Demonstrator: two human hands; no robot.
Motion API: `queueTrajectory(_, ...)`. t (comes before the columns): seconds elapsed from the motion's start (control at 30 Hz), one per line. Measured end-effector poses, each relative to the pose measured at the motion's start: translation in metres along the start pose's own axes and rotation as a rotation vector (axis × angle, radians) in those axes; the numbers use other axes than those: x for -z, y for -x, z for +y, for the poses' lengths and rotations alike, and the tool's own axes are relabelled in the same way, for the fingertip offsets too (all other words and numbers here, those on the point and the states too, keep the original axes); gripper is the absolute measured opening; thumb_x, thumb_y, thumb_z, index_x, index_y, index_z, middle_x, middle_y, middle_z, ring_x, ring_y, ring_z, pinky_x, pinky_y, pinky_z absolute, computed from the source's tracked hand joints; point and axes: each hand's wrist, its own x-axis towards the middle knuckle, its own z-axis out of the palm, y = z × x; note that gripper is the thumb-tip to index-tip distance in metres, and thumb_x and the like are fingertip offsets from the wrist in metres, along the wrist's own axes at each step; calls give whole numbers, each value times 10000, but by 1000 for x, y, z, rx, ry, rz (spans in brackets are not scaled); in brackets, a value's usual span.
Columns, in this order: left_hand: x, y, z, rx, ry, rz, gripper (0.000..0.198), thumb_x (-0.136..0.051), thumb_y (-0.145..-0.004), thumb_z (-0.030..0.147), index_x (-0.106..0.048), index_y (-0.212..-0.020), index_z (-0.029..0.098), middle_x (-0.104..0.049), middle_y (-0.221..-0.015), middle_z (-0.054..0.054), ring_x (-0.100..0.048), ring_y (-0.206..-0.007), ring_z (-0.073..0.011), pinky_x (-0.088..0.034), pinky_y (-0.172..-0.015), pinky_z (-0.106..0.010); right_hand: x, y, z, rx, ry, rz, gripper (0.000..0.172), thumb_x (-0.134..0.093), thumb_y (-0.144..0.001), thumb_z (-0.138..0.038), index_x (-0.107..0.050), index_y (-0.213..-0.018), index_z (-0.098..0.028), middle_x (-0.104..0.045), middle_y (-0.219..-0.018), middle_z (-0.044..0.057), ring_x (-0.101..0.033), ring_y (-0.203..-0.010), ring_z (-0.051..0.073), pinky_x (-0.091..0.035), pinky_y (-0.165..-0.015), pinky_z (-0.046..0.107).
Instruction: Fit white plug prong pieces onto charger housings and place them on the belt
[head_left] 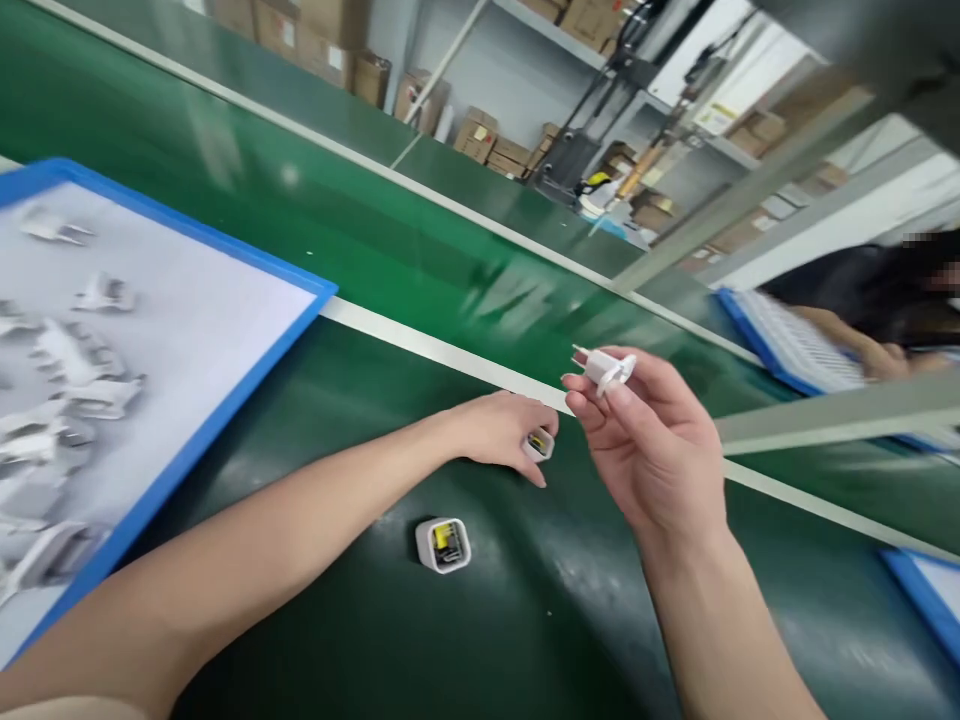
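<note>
The dark green conveyor belt [315, 620] fills the lower half of the frame, with a white stripe crossing it from middle left to lower right. At the left edge sits a large blue-rimmed tray with a white liner [225, 410], scattered with small white plastic plug pieces that are blurred. Another blue-rimmed tray [757, 345] lies at the right edge in front of a co-worker's arm [862, 350], well apart from you.

Your left hand [502, 430] reaches across the middle of the frame, palm down, fingers curled on a small white square charger shell [538, 444] lying on the belt just below the stripe. Only part of that shell shows past your fingertips, so you have it under your grip but not lifted.

Your right hand [652, 440] is raised just right of centre, pinching a small white plug insert with metal prongs [604, 368] between thumb and fingertips. Its long axis runs toward the upper left, prongs leading.

The relation that matters: the shell under your left hand lies just below and left of the insert, close by but not touching.

A 2nd white square charger shell with yellow parts showing inside [443, 544] stands open side up on the belt, lower centre, nearer to your left forearm than to your right hand.
</note>
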Motion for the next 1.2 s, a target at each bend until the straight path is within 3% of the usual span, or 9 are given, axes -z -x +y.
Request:
queueTrajectory(0.07,-5,-1,-3,-7,-2,14,498,-842,-744,478,-622,-1071,174,-683,-1142,-63,-608,-1110,-249,-450,-925,-321,40,13,19,-16,30,116,211,-792,-856,-350,-768,-1053,-278,-758,-1148,22,-752,-1043,214,-607,-1009,388)
queueTrajectory(0.17,-7,3,-5,5,41,40,467,-826,-747,449,-612,-1074,194,-672,-1123,-31,-607,-1070,-219,-451,-893,-304,67,30,52,-32,6,198,228,-699,-926,-432,-783,-1032,-249,-753,-1186,69,-741,-1087,268,-576,-1049,508)
queueTrajectory(0.3,-6,4,-2,18,45,59,343,-803,-762,412,-561,-873,196,-644,-953,-7,-597,-908,-189,-429,-749,-284,61,48,82,-3,102,228,210,-691,-934,-408,-799,-1000,-240,-689,-1300,94,-707,-1144,288,-623,-961,513)
queueTrajectory(0.4,-8,2,-1,55,22,74,389,-789,-766,456,-502,-814,197,-628,-917,-16,-582,-864,-194,-395,-689,-287,52,54,88,95,292,183,113,-743,-896,-331,-803,-970,-270,-665,-1300,78,-636,-1247,281,-594,-1010,480)
queueTrajectory(0.47,-10,1,-1,70,25,78,382,-773,-772,451,-490,-808,198,-626,-920,-21,-582,-868,-198,-387,-686,-290,49,55,88,143,302,158,103,-769,-872,-285,-780,-973,-269,-663,-1252,73,-646,-1218,261,-577,-1029,459)
queueTrajectory(0.67,-11,1,-4,86,65,70,304,-749,-739,345,-498,-831,201,-618,-925,-16,-579,-880,-198,-387,-678,-284,49,52,88,48,236,51,393,-807,-831,-281,-643,-1189,-267,-633,-1249,75,-700,-1084,230,-571,-1037,461)
queueTrajectory(0.83,-8,1,-3,95,72,43,308,-747,-755,376,-513,-848,199,-634,-948,-23,-589,-893,-204,-397,-686,-284,51,51,87,87,337,-7,218,-781,-853,-275,-738,-1067,-276,-628,-1236,74,-652,-1169,261,-567,-1025,464)
queueTrajectory(1.1,-9,1,-3,83,54,53,394,-791,-732,469,-519,-831,201,-652,-936,-24,-601,-904,-213,-396,-691,-286,50,50,86,134,478,119,100,-734,-897,-311,-767,-987,-280,-682,-1117,64,-681,-1050,240,-605,-920,439)
queueTrajectory(1.2,-9,0,-2,79,38,33,402,-794,-731,478,-520,-829,200,-652,-932,-24,-598,-901,-212,-395,-694,-285,51,50,85,153,532,106,106,-727,-903,-312,-770,-996,-285,-691,-1110,63,-681,-1055,246,-605,-918,441)
